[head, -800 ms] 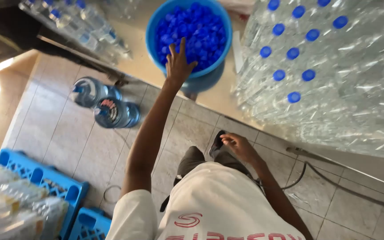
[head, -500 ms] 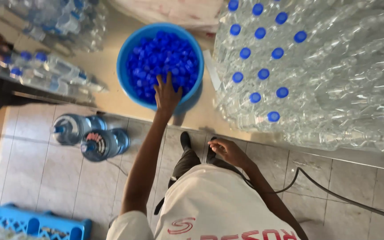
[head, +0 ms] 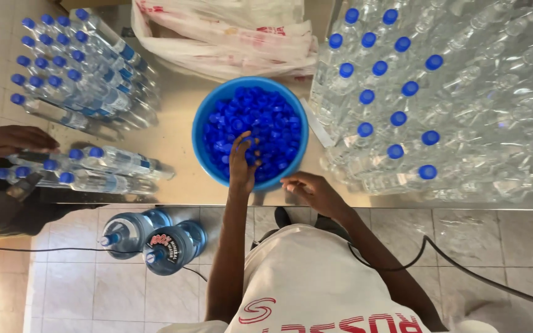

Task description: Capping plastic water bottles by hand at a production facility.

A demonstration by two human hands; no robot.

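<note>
Overhead, a person in a white shirt (head: 316, 277) is standing at a steel table (head: 174, 139) and reaching the left hand (head: 242, 161) into a round blue tub (head: 208, 114) that is sitting at the table's middle, heaped with blue bottle caps (head: 260, 120). The fingers (head: 240, 140) of that hand are spread loosely and dipping among the caps at the tub's six o'clock edge; whether any cap is caught in them cannot be told. The right hand (head: 316, 192) is resting just beside the tub at its four o'clock, on the table's near edge, fingers curled half open and holding nothing that shows.

Toward three o'clock of the tub, clear plastic bottles (head: 439, 105) are lying stacked in a large pile, the nearer rows wearing blue caps. Toward nine and ten o'clock, smaller capped bottles (head: 75, 68) are lying in rows, and another person's hand (head: 10, 139) is touching the row at the far left edge. At twelve o'clock, a crumpled white plastic bag (head: 229, 34) is lying touching the tub's far rim. Below the table, two big blue water jugs (head: 155, 237) are lying on the tiled floor (head: 495, 240), and a black cable (head: 464, 268) is trailing across it.
</note>
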